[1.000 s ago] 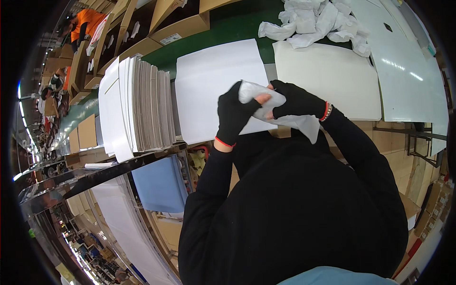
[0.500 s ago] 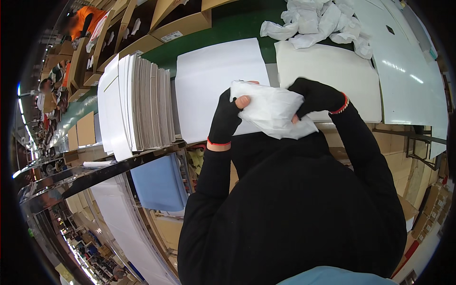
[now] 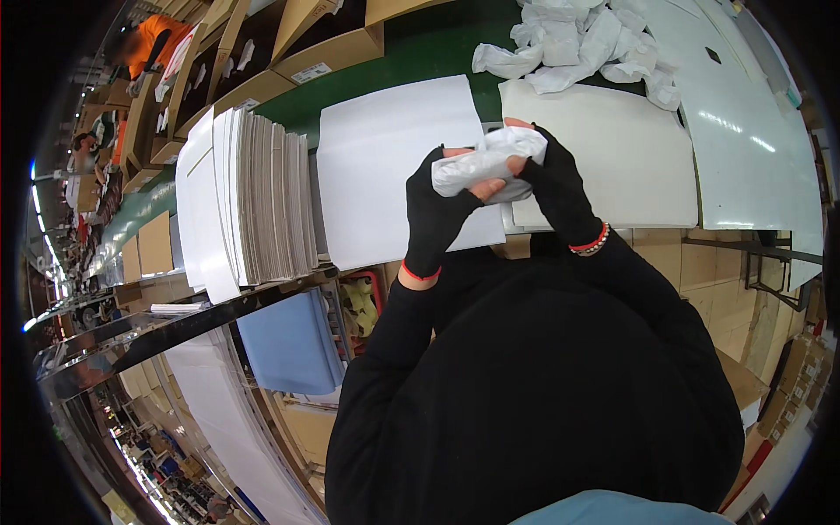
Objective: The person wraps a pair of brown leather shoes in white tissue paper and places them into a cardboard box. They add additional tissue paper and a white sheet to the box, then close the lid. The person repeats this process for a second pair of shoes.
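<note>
Between my hands is a bundle wrapped in white tissue paper (image 3: pixel 477 168), held in the air above the near edge of two paper stacks. My left hand (image 3: pixel 444 197), in a black fingerless glove, grips its left end with the thumb on the near side. The right hand (image 3: pixel 556 184), gloved the same way, closes around the right end, thumb across the top. What the paper covers is hidden. Beneath lie a white paper stack (image 3: pixel 394 131) on the left and a cream-white one (image 3: pixel 612 149) on the right.
Several white paper-wrapped bundles (image 3: pixel 577 44) lie piled at the back. A tall stack of sheets (image 3: pixel 271 192) stands at the left. Open cardboard boxes (image 3: pixel 337 52) line the far left of the green table (image 3: pixel 420 52). A person in orange (image 3: pixel 153 44) is beyond them.
The loose, wide paper wrap has become a compact roll. My right hand has moved left, closer to the left hand, and now clasps the bundle's right end.
</note>
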`<state>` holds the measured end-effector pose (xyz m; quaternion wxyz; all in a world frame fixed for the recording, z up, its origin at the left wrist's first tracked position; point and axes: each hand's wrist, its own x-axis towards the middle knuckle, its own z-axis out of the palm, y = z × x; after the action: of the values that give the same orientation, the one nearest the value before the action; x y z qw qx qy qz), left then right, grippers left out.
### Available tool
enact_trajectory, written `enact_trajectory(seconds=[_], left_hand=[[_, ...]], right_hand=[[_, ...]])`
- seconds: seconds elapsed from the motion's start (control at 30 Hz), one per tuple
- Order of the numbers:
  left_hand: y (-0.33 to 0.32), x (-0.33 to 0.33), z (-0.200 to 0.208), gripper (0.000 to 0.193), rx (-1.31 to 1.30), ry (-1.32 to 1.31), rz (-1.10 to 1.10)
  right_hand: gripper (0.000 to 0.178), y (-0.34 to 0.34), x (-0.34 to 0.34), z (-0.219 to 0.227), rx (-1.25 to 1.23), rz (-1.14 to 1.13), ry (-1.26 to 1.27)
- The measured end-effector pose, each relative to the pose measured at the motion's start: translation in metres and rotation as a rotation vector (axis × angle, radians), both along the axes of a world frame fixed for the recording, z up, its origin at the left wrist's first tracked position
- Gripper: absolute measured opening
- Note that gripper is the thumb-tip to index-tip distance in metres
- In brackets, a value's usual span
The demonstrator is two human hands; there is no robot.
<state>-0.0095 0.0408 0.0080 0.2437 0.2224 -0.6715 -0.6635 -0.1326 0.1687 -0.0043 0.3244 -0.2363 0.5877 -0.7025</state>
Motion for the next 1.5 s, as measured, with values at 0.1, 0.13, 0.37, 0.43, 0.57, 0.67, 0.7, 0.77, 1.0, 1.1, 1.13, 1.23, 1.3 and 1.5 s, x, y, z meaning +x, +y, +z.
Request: enact_trajectory(seconds=[0.1, 0.13, 0.37, 0.43, 0.57, 0.67, 0.7, 0.77, 1.0, 1.1, 1.13, 1.23, 1.3, 1.5], left_hand=[[0.001, 0.003, 0.007, 0.035, 0.017, -0.039, -0.026], [-0.001, 0.004, 0.007, 0.035, 0.059, -0.040, -0.022], [-0.007, 0.006, -0.011, 0.027, -0.007, 0.039, 0.018], [-0.002, 0.000, -0.012, 0.030, 0.024, 0.089, 0.095], [0.005, -0.010, -0.007, 0.031, 0.068, 0.162, 0.202], [0.009, -0.015, -0.003, 0.030, 0.077, 0.191, 0.194], [0.008, -0.018, -0.004, 0.030, 0.081, 0.190, 0.170], [0.010, -0.021, -0.001, 0.030, 0.112, 0.187, 0.116], [0.014, -0.029, 0.004, 0.032, 0.198, 0.188, -0.009], [0.020, -0.038, 0.003, 0.029, 0.332, 0.253, -0.027], [0.023, -0.037, 0.004, 0.028, 0.393, 0.256, -0.034], [0.019, -0.035, 0.005, 0.029, 0.398, 0.237, -0.111], [0.019, -0.031, 0.003, 0.026, 0.369, 0.240, -0.092], [0.015, -0.021, 0.007, 0.012, 0.187, 0.249, 0.039]], right_hand=[[0.045, -0.003, 0.004, 0.004, 0.005, 0.016, -0.079], [0.042, -0.003, 0.002, 0.003, 0.010, 0.041, -0.110], [0.030, -0.003, 0.003, 0.008, 0.062, 0.020, -0.081], [0.029, -0.002, 0.004, 0.010, 0.085, 0.051, -0.009], [0.028, -0.003, -0.003, 0.015, 0.057, 0.195, 0.131], [0.035, -0.005, 0.003, 0.006, -0.087, 0.139, 0.011], [0.041, -0.006, 0.002, 0.004, -0.144, 0.165, -0.245], [0.056, -0.008, -0.002, -0.002, -0.250, 0.215, -0.759], [0.062, -0.028, 0.002, -0.007, -0.375, 0.121, -0.495], [0.061, -0.025, -0.001, -0.007, -0.436, 0.159, -0.530], [0.060, -0.025, -0.007, -0.017, -0.550, 0.254, -0.609], [0.058, -0.032, -0.011, -0.036, -0.645, 0.235, -0.655], [0.060, -0.032, -0.009, -0.036, -0.366, 0.075, -0.246], [0.069, -0.026, -0.005, -0.026, 0.049, 0.017, 0.331]])
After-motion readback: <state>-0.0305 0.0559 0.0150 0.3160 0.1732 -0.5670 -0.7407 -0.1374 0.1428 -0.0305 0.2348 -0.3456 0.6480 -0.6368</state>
